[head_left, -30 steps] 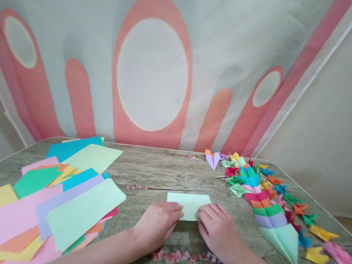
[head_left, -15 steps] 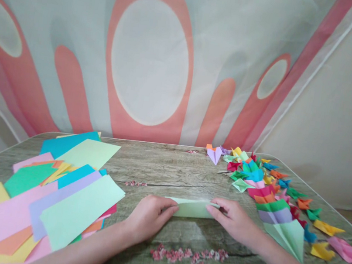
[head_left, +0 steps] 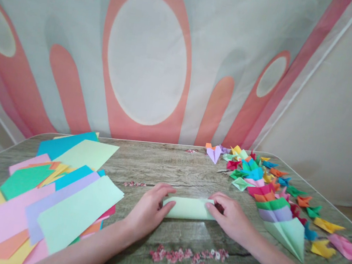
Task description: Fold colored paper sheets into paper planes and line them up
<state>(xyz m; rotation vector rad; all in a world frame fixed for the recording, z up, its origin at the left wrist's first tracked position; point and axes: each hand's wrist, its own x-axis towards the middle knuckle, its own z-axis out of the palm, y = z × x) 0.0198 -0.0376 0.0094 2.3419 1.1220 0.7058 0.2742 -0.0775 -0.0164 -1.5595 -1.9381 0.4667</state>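
Note:
A light green sheet of paper (head_left: pixel 191 209) lies folded into a narrow strip across the table in front of me. At its left end is my left hand (head_left: pixel 148 211), the thumb against the near face and the fingers curled over toward the far side. My right hand (head_left: pixel 228 215) pinches the right end, thumb in front and fingers behind. The paper's back side is hidden from view.
Loose coloured sheets (head_left: pixel 9 208) spread over the left of the table, a light green one (head_left: pixel 80 215) on top. Folded paper planes (head_left: pixel 287 230) and small folded paper figures (head_left: pixel 329 225) line the right. A printed backdrop (head_left: pixel 136 130) stands behind the table (head_left: pixel 158 164).
The light green paper went from a flat, wider piece to a narrower strip as its edge was folded over. My hands moved apart to its two ends, and the view shifted slightly.

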